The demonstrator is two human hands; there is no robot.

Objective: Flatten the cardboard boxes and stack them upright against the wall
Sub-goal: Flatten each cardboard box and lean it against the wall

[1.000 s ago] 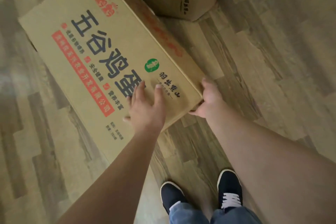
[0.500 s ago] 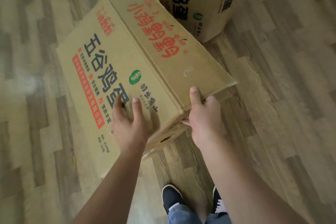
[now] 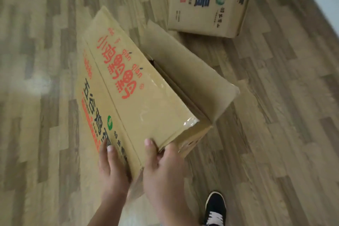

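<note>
Both hands are holding the near end of the cardboard box [image 3: 139,97], left hand [image 3: 114,169] spread along its printed side, right hand [image 3: 165,165] curled over the corner, its long axis running away from them above the floor [image 3: 275,115], one flap [image 3: 190,77] hanging open.

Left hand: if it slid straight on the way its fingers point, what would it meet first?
The left hand lies flat against the printed side panel of the held box, fingers pointing up along it. Going on, it would likely just run along that panel's black lettering; nothing else shows in that line.
</note>
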